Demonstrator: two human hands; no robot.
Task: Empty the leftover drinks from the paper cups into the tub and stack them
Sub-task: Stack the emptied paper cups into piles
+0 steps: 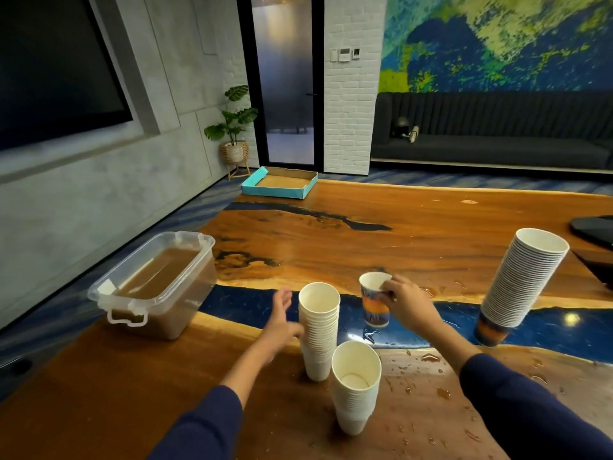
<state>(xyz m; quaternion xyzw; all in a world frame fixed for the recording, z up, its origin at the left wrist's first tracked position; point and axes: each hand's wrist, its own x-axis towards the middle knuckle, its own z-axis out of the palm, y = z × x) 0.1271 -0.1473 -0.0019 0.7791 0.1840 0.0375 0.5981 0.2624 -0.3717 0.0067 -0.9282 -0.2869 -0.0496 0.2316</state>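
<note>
Nearest the camera, a short stack of white cups (355,386) stands on the table (414,247) close to its near edge, with a taller white stack (319,330) just behind it. The left hand (282,318), fingers straight and loose, reaches forward just left of that taller stack, holding nothing. The right hand (403,302) pinches a printed paper cup (374,303) by its rim. The tub (156,283) of brown liquid sits at the table's left edge. A leaning tall stack (520,283) stands toward the right edge.

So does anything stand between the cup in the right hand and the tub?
Yes. The middle stack of cups and the open left hand lie between the held cup and the tub at left.
</note>
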